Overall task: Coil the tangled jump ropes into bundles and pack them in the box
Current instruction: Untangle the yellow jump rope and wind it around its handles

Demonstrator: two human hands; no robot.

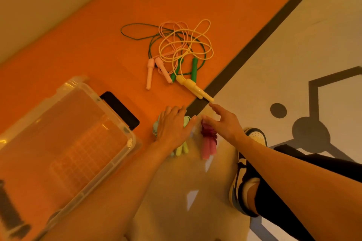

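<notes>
Orange floor (98,45), tangled ropes (182,45) — left hand (172,125) flat on mint bundle (155,126), right hand (225,123) spread, empty, by pink bundle (209,146).

Warm amber light tints the whole scene, rather dim and even. The left hand (172,125) and right hand (225,121) are softened by motion blur, while the tangle of thin pink, yellow and green jump ropes (189,83) beyond the fingertips looks sharper. Small glints sit on the clear plastic storage box (114,164) left of the left hand. Between the forearms, bright white patches of reflected light mark the pale glossy floor (172,191). Far left of the left forearm, a dark object (9,211) at the frame corner is heavily blurred.
</notes>
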